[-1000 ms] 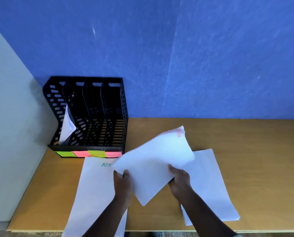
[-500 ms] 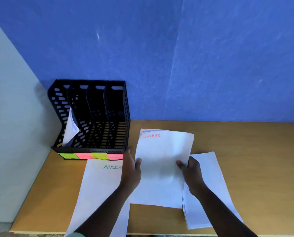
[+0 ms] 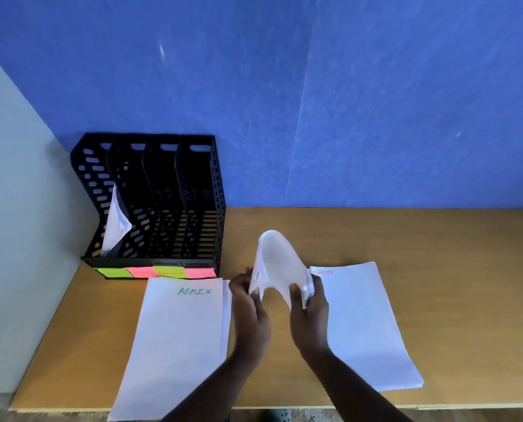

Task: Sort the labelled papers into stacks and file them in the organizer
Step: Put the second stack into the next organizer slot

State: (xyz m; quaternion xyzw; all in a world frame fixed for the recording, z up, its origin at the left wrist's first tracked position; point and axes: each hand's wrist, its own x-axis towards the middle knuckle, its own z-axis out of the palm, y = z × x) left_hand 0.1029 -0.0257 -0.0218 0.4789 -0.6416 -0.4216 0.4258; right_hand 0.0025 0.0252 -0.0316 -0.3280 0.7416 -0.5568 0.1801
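Note:
Both hands hold a small stack of white papers bent into an upright arch above the desk. My left hand grips its left edge and my right hand grips its right edge. On the left lies a white stack labelled ADMIN in green. A second white stack with red lettering at its top lies on the right. The black four-slot organizer stands at the back left with coloured sticky labels along its front. Its leftmost slot holds folded white papers.
The wooden desk meets a blue wall at the back and a pale wall on the left. The ADMIN stack hangs over the desk's front edge. The organizer's other three slots show no papers.
The stack lay flat between my hands half a second ago with its red label showing. Now it is lifted and bent into an arch, hands close together. The label no longer shows.

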